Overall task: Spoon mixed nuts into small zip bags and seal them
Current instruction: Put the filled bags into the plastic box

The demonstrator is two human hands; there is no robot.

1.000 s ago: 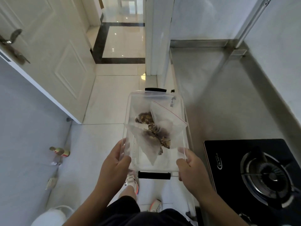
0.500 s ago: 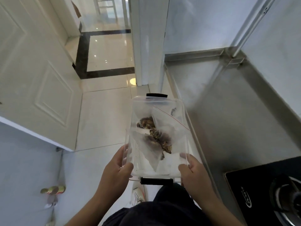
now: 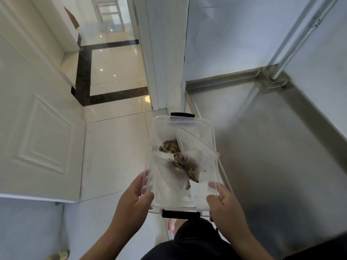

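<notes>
While both hands carry it between them, a clear plastic container (image 3: 183, 166) hangs in the air over the pale tiled floor (image 3: 112, 151), just left of a brushed steel counter (image 3: 272, 147). In the head view, the left hand (image 3: 131, 201) clasps the container's near left corner, thumb curled over the rim and fingers wrapped underneath, showing dimly through the wall. The right hand (image 3: 225, 205) grips the near right corner the same way, thumb on the rim and fingers curled below. Rectangular with rounded corners, the container is glossy and see-through, with a black clip handle (image 3: 181, 214) at the near end and another (image 3: 182, 115) at the far end. Inside lie small zip bags (image 3: 195, 145) of thin, crinkled, cloudy film, one showing a red seal line along its mouth. Brown, lumpy mixed nuts (image 3: 187, 166) sit in the bags, bunched toward the middle of the container. A white panelled door (image 3: 37, 128) stands open at the left, and a dark stone band crosses the glossy floor beyond it. The counter is matte, with a raised lip round its edges.
</notes>
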